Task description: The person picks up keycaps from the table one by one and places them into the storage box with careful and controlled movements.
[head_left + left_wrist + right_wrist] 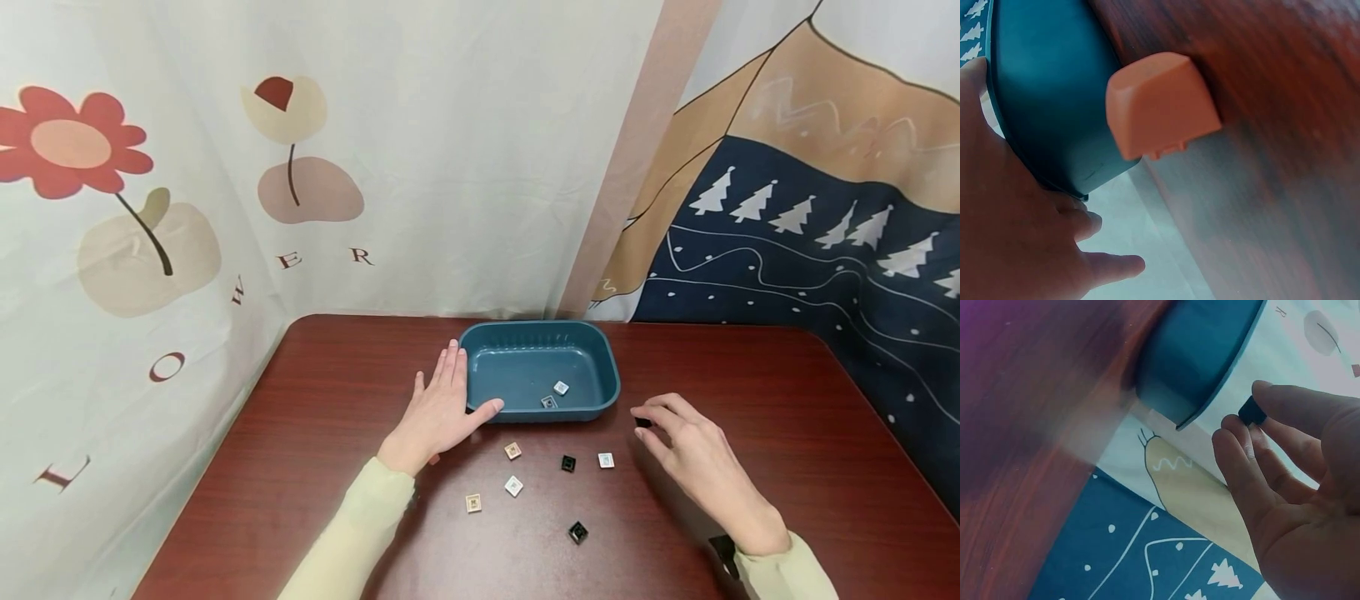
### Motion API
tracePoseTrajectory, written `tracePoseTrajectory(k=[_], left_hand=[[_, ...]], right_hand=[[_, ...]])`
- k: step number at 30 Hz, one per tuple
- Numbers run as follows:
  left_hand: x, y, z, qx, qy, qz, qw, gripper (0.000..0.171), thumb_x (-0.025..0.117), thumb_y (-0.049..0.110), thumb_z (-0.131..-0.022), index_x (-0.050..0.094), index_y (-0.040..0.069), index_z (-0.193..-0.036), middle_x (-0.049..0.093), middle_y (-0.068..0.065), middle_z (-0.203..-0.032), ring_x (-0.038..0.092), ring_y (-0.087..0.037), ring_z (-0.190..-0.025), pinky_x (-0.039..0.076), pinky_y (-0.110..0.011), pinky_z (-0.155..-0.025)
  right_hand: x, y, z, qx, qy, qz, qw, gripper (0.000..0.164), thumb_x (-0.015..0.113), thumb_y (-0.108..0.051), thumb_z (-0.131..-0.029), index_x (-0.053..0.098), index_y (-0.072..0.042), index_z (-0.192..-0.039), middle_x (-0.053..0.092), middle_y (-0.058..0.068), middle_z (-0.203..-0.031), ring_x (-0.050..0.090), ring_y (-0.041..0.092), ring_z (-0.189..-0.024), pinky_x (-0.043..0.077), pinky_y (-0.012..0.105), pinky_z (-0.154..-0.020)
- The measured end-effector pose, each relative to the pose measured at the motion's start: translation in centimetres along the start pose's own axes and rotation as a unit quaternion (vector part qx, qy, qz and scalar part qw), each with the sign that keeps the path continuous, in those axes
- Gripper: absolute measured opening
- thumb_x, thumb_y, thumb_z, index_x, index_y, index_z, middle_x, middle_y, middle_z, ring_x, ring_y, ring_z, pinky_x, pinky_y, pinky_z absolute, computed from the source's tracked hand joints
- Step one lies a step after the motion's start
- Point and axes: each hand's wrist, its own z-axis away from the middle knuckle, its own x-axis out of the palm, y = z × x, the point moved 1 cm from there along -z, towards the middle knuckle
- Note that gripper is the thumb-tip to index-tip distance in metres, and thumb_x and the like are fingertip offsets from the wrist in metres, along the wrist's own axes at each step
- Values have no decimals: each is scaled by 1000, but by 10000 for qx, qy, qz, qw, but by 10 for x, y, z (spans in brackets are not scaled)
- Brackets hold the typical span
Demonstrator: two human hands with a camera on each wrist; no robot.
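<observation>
A dark red-brown wood-grain bench [780, 375] was backed by a white flower-printed curtain [465, 167]. The left hand [441, 410], its fingers extended, was laid against the left end of a teal rectangular plastic tray [510, 375]. Well apart from it, just beyond the tray's right end, a small black plastic cap [1251, 412] was pinched by the right hand [696, 447]. Two square caps [561, 388] were contained in the tray; six small beige, white and black caps [513, 486] were scattered before it, between the hands.

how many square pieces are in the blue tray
2: a white piece and, just in front of it, a greyish piece; the near wall of the blue tray may hide more.
</observation>
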Motion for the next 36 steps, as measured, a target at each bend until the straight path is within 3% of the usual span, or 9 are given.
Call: tracePoseTrajectory(k=[4, 11, 23, 31, 36], left_hand=[[0, 0, 0, -12, -26, 1, 10000, 111, 42, 80, -95, 11, -1, -164, 0, -15, -173, 8, -33, -159, 16, -66, -121], [-1, 0, 0, -8, -102, 10, 9999, 112, 41, 80, -95, 10, -1, -164, -4, -14, -173, 7, -32, -159, 15, -66, -121], [-1, 1, 0, -5, -76, 7, 10000, 111, 41, 80, -95, 10, -1, -164, -1, -15, -173, 7, -32, -159, 16, -66, -121], [0, 0, 0, 15, -29, 18, 10000, 111, 42, 80, -95, 11, -2, -164, 2, -17, -173, 9, -33, -159, 16, -66, -120], [0, 0, 0, 6, -43, 47, 10000, 111, 42, 79, -95, 10, -2, -164, 1, -16, -173, 9, -33, -159, 16, -66, -121]], right_hand=[[-1, -2, -5, -26, 160, -46, 9999, 31, 88, 1, -76, 78, -5, -105, 67, 5, -104, 65, 17, -83, 58, 40, -66], [-3, -7, -14, -138, 492, -120, 9986, 30, 87, 1, -78, 78, -7, -106, 67, 2, -105, 66, 17, -87, 54, 36, -69], [-4, -18, -30, 27, 530, -304, 9981, 32, 86, -2, -82, 78, -6, -112, 67, 3, -107, 65, 17, -89, 57, 41, -71], [0, -22, -36, 27, 567, -417, 9975, 31, 86, -3, -82, 78, -5, -113, 67, 4, -108, 65, 16, -87, 47, 16, -73], [3, -25, -42, 77, 542, -538, 9971, 32, 86, -5, -84, 78, -5, -114, 67, 4, -109, 65, 17, -87, 55, 27, -71]])
